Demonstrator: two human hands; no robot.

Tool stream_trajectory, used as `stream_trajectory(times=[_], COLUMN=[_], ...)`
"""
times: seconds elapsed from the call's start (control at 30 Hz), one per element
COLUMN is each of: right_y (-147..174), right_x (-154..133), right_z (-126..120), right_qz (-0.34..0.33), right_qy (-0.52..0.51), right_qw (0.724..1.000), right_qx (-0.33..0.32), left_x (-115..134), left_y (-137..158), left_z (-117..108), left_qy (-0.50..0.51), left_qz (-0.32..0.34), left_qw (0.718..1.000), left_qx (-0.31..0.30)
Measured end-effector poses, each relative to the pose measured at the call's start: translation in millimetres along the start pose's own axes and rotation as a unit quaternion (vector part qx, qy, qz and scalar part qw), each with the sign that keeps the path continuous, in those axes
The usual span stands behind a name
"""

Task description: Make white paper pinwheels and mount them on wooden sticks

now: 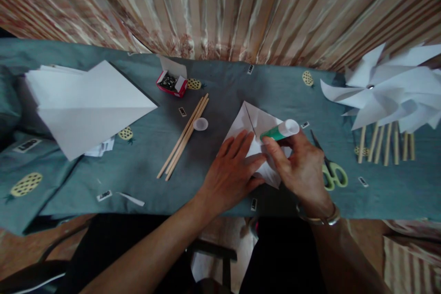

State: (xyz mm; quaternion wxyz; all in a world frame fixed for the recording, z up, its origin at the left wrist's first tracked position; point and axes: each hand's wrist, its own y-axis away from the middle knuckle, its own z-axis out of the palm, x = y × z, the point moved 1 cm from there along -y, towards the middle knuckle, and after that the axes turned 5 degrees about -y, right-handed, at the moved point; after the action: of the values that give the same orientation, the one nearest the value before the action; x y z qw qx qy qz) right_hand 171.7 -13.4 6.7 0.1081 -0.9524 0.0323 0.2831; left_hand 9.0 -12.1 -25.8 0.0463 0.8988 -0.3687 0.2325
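A square of white paper [237, 124], cut in from its far corner, lies on the table in front of me. My left hand [230, 174] rests flat on its near left part, fingers stretched out. In my right hand [303, 163] is a green and white glue stick [280, 131], tilted, its lower end at the middle of the paper. My fingers hide that end, so contact cannot be made out. A round white cap [200, 124] lies to the left, against several wooden sticks [184, 147]. Right of my right hand are green-handled scissors [332, 172].
White paper pinwheels [375, 89] on wooden sticks lie at the right. A pile of white paper sheets [93, 105] lies at the left. An open red box [172, 83] of small metal pieces stands at the back, before a striped curtain [220, 14]. A paper scrap [131, 199] lies near the front edge.
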Motion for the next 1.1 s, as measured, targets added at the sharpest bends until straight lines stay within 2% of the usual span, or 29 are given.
stream_trajectory(times=[1.1], right_y=[7.1], right_x=[0.3], right_z=[-3.2], right_qz=[-0.024], right_qy=[-0.015], right_qw=[0.999], right_qx=[-0.018], left_x=[0.0], left_y=[-1.3], left_z=[1.5], left_qy=[-0.022], left_qz=[0.003], left_qw=[1.000], left_qx=[0.005])
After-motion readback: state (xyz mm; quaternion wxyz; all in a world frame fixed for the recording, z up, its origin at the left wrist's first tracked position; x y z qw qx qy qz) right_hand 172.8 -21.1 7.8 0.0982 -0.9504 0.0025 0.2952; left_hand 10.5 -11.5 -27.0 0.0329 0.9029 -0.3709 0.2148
